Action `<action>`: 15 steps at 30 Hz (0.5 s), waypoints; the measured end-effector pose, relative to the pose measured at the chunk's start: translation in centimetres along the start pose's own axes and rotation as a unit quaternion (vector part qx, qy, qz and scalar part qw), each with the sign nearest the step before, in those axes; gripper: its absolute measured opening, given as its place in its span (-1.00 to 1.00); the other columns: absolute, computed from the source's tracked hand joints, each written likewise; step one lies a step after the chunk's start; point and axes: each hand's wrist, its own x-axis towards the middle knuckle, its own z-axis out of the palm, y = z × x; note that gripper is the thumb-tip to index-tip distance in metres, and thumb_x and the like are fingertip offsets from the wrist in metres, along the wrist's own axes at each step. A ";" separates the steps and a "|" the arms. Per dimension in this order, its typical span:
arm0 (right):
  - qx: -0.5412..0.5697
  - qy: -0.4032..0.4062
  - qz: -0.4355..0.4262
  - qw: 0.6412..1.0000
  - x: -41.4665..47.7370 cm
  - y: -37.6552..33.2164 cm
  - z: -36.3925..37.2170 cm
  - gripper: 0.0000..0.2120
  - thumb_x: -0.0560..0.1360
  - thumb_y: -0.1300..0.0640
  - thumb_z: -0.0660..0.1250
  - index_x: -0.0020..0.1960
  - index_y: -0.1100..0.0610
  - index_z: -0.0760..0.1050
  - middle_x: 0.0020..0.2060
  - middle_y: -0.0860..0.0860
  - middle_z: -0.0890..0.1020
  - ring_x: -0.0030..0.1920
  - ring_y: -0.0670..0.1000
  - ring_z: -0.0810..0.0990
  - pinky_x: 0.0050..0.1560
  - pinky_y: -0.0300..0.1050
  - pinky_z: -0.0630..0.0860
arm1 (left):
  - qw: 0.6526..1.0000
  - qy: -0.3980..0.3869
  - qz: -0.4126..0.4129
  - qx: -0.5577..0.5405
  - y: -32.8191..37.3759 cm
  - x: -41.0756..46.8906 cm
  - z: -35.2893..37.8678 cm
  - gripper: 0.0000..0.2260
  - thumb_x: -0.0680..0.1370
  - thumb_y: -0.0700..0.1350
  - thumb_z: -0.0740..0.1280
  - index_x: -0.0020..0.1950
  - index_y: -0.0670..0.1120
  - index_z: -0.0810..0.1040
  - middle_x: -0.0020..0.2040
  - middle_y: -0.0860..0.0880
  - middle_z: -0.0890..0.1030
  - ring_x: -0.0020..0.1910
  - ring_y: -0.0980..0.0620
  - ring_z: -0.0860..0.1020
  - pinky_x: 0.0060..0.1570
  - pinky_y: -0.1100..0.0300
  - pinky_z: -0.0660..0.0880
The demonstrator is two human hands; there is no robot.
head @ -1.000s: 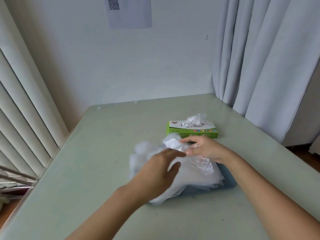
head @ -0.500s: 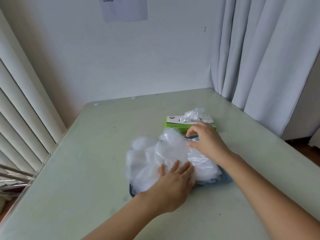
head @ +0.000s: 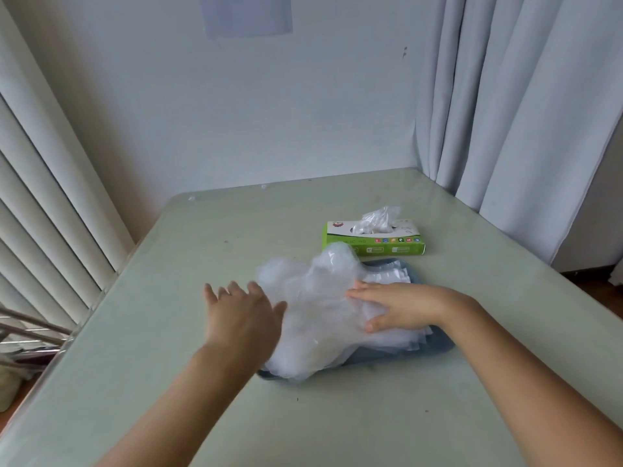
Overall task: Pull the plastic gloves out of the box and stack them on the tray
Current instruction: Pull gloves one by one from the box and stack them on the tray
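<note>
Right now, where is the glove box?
In the head view, the box lies on the table right of centre, just behind the tray with the glove pile, beyond the right hand.

Clear plastic gloves (head: 323, 308) heaped on blue tray (head: 438, 348), green box (head: 374, 242) just behind

On my feed the person's body shows as two bare hands and two bare forearms. The left hand (head: 241, 318), just left of the tray (head: 438, 348), shows its back to my camera, its outline slightly blurred, with the knuckles only faintly marked. The right hand (head: 401, 306), above the tray, is sharper, with slim fingers and a broader thumb. Both wrists are uncovered. The left forearm (head: 175, 409) and the right forearm (head: 526, 382), nearer me than the tray, are smooth, bare along their whole visible length, and thicken toward my camera.
</note>
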 end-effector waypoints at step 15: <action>-0.037 0.014 -0.003 0.999 0.3 0.4 -0.4 -0.24 0.52 -0.09 0.33 0.57 0.02 -0.01 0.54 -0.16 -0.02 0.53 -0.08 0.06 0.48 -0.19 0.06 | 0.950 -0.075 0.267 -0.144 8.1 2.2 3.0 -0.46 0.66 -0.09 0.02 0.56 -0.16 -0.16 0.58 -0.09 -0.17 0.55 -0.09 -0.14 0.48 0.01 -0.10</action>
